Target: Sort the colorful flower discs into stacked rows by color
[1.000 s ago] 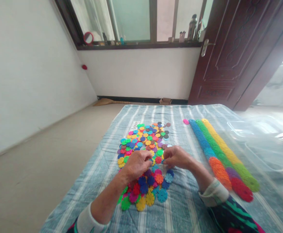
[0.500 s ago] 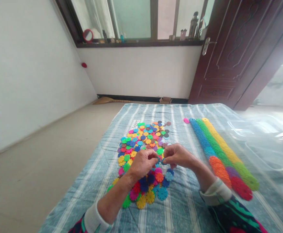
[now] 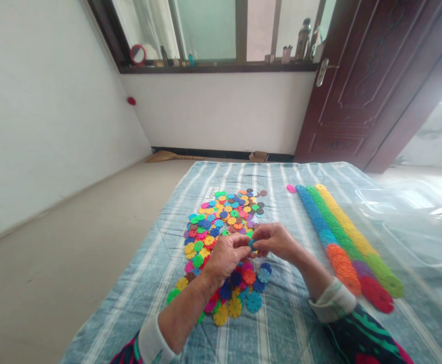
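Over a loose pile of colourful notched plastic discs (image 3: 234,306), my two hands meet fingertip to fingertip. My left hand (image 3: 226,257) pinches a small blue disc (image 3: 252,244) from the left. My right hand (image 3: 276,239) is closed on blue at the same spot; whether there is one disc or two between the fingers, I cannot tell. To the right lie overlapping rows of discs sorted by colour: a blue row (image 3: 314,215) running into orange discs (image 3: 342,268), a green row (image 3: 336,230) running into purple and red, and a yellow row (image 3: 347,225) ending in light green.
A striped cloth (image 3: 137,303) covers the surface under the discs. One pink disc (image 3: 291,188) lies beside the far end of the blue row. Clear plastic containers (image 3: 413,237) stand at the right edge. Beyond are a broom (image 3: 167,156) and a brown door (image 3: 357,76).
My hands have come together, closing the small gap between the blue pieces at their fingertips. My left forearm has shifted slightly right. The pile and the rows look the same.
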`<state>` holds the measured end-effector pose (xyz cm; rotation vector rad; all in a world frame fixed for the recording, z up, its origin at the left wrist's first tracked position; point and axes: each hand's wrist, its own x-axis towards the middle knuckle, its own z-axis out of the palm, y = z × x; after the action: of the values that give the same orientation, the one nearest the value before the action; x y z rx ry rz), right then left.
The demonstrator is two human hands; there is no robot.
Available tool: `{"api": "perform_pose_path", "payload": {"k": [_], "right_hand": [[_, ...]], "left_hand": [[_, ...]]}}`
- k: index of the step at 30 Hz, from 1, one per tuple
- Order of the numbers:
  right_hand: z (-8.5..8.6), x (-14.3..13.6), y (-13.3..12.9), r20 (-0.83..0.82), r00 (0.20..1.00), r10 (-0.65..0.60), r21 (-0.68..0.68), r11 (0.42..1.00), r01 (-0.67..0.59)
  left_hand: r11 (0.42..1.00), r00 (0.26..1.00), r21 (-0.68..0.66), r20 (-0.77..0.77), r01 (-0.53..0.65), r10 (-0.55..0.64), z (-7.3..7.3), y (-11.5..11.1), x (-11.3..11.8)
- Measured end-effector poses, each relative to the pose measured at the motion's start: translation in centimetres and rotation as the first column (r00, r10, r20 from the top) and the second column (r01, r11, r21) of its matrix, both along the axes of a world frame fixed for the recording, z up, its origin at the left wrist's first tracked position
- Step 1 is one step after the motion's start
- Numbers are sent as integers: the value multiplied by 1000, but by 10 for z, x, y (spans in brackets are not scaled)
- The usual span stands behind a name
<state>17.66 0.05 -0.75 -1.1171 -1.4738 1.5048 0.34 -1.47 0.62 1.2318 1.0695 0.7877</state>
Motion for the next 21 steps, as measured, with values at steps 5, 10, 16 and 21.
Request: {"api": "perform_pose_path", "payload": {"k": [5,10,16,21], "right_hand": [[-3,-4,0,-13,999,-31,36,999,32],[1,-12,-5,139,988,-65,229,973,31],[16,-18,-21,657,694,-295,601,761,-246],[24,-21,-27,823,462,-329,518,769,-376]], "left_hand": [[998,999,38,1,-45,45,-1,-1,2],[990,991,41,11,-136,135,-1,0,3],[979,979,29,7,-204,204,4,1,2],[974,973,-6,40,-228,228,6,0,3]]}}
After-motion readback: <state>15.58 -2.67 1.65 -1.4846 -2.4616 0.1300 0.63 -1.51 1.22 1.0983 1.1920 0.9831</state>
